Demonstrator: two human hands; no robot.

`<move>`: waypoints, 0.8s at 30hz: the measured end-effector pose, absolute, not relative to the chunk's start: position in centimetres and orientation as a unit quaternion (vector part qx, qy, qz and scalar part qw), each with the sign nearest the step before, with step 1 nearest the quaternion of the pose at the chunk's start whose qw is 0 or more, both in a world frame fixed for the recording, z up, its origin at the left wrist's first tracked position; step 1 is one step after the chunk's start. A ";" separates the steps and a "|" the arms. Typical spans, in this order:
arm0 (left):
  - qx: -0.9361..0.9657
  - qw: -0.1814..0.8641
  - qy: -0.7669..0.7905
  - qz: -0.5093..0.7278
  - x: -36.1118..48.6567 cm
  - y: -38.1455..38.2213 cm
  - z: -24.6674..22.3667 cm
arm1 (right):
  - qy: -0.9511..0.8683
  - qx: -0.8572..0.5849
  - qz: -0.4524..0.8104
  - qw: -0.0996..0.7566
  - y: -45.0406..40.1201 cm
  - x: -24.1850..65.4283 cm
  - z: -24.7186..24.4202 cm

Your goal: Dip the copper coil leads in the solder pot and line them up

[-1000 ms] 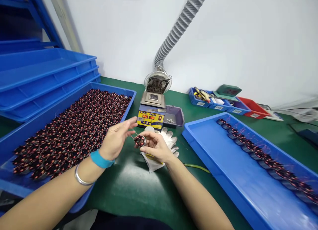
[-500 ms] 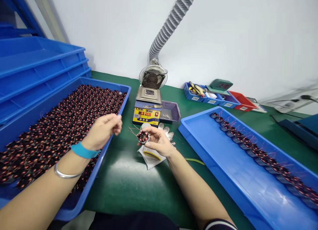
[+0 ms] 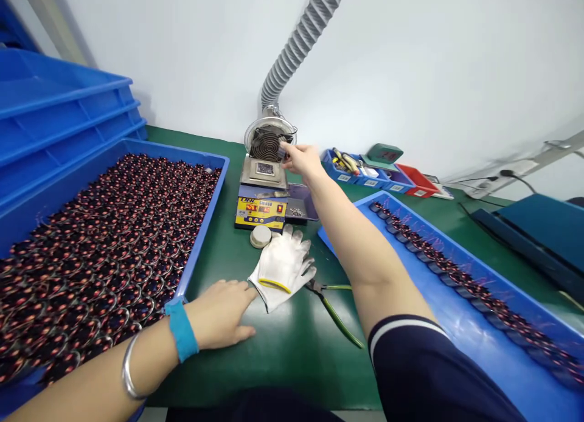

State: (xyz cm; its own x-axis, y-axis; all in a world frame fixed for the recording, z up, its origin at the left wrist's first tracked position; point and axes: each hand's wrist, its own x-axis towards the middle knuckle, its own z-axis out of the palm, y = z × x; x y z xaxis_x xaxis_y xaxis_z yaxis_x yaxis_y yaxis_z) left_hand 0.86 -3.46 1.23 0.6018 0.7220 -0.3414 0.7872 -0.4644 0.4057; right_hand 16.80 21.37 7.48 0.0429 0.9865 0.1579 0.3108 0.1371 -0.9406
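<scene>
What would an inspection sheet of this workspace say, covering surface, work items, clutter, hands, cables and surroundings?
Surface: green table, no spill seen.
Work items: left tray densely filled with wired parts; right tray has them along its far side; yellow unit's display lit.
Clutter: gloves, pliers, round lid.
Hands: left hand palm down by gloves; right hand holds a blurred item near the fan.
Cables: black cable at right.
Surroundings: wall, grey hose, stacked trays.

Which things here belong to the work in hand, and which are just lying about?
Seemingly in use:
Small blurred part held in the right hand
Yellow unit, display lit
Left tray, loaded with wired parts
Right tray, holding a row of them

Seemingly idle:
White gloves
Green-handled pliers
Pale round disc
</scene>
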 end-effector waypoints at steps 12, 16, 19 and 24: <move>0.847 0.225 0.476 -0.074 0.2 -2.9 1.9 | -0.682 -0.580 0.182 0.407 26.7 13.3 5.8; 0.848 0.223 0.475 -0.075 0.4 -3.1 2.1 | -0.680 -0.588 0.180 0.399 26.8 13.2 5.1; 0.850 0.223 0.468 -0.092 0.5 -3.2 2.3 | -0.676 -0.600 0.178 0.390 26.8 13.3 4.9; 0.849 0.232 0.465 -0.099 0.6 -3.3 2.4 | -0.670 -0.612 0.177 0.382 26.7 13.1 4.8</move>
State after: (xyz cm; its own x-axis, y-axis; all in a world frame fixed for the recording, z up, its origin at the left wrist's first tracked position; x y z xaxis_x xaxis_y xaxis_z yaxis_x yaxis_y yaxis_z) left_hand 0.61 -3.32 2.39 0.5484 0.7433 -0.3832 0.8348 -0.4601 0.3023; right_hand 13.09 26.72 4.78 0.0408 0.9545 0.2954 0.6839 0.1888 -0.7047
